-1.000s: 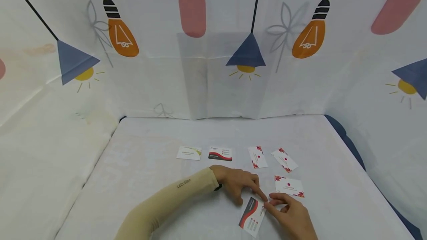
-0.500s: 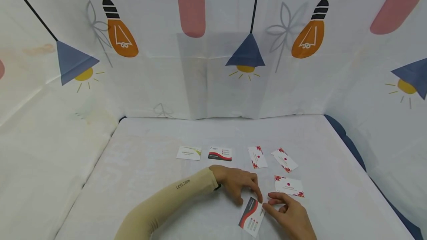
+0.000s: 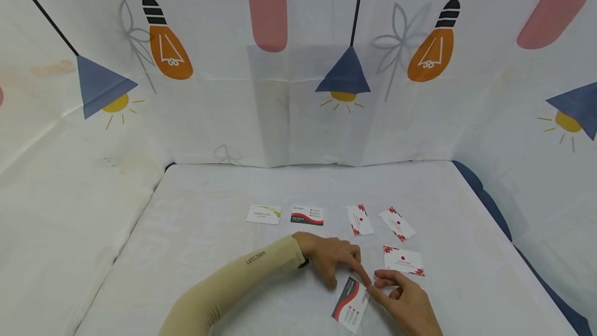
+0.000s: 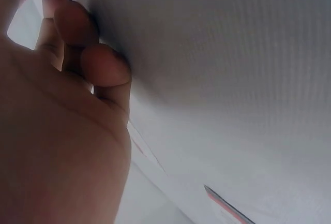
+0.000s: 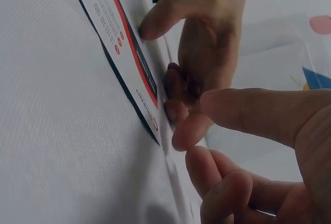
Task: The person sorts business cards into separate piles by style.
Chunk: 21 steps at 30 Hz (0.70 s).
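A white business card point(image 3: 350, 307) with a black and red wave lies slanted on the table near the front. Over its upper right corner, my left hand point(image 3: 330, 257) points with a stretched index finger, while its other fingers bend down toward the cloth. From the right comes my right hand point(image 3: 404, 299), its thumb tip beside that index fingertip and its fingers loosely bent. In the right wrist view, the card point(image 5: 121, 43) lies apart from the right fingers point(image 5: 217, 193). The left wrist view shows bent left fingers point(image 4: 106, 66) against the white cloth.
A card with red corner patterns point(image 3: 403, 262) lies just behind my right hand. Two similar red-patterned cards, a green-edged card point(image 3: 264, 214) and another black and red card point(image 3: 307, 215) form a row farther back. Printed white sheeting point(image 3: 210, 118) encloses the table.
My left index finger bent back slightly half a second ago, then stretched out toward the right thumb again. The near card has shifted very slightly left; the other cards stay put.
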Tool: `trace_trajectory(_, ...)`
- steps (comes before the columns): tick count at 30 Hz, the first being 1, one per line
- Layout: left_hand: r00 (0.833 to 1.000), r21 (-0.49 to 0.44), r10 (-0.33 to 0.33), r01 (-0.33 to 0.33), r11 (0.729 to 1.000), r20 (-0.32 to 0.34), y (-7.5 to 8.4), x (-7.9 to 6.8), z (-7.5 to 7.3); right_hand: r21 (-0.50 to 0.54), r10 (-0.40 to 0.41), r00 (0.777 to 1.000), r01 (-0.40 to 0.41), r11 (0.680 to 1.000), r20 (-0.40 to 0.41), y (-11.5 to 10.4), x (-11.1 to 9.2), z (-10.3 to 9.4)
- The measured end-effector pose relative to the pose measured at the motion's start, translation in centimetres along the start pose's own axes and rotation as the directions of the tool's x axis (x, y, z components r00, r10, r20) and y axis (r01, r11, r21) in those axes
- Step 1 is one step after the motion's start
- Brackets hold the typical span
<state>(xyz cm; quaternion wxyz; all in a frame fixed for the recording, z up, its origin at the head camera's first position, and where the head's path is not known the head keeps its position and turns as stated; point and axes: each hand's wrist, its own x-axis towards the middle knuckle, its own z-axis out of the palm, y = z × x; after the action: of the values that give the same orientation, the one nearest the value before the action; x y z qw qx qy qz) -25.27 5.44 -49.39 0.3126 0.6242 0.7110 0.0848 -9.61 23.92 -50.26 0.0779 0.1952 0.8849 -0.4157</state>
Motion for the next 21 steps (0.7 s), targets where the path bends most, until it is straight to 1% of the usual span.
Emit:
trace_trajectory(6, 1.0, 0.051, 0.007, -0.009, 0.999, 0.029, 0.6, 0.51, 0.03, -0.012, 0.002, 1.0, -0.002, 1.0, -0.001, 0.03, -0.03, -0.22)
trace_trajectory(11, 1.0, 0.053, 0.001, -0.002, 0.999, 0.031, 0.73, 0.79, 0.12, -0.011, 0.004, 1.0, -0.004, 1.0, 0.001, -0.02, -0.05, -0.35)
trace_trajectory(19, 0.999, 0.082, 0.018, -0.02, 0.996, 0.03, 0.93, 0.89, 0.08, 0.012, -0.002, 1.0, 0.002, 1.0, 0.003, -0.13, -0.17, -0.33)
trace_trajectory(21, 0.999, 0.074, 0.015, -0.017, 0.997, 0.028, 0.99, 0.89, 0.08, 0.019, -0.004, 1.0, 0.004, 1.0, 0.006, -0.14, -0.19, -0.31)
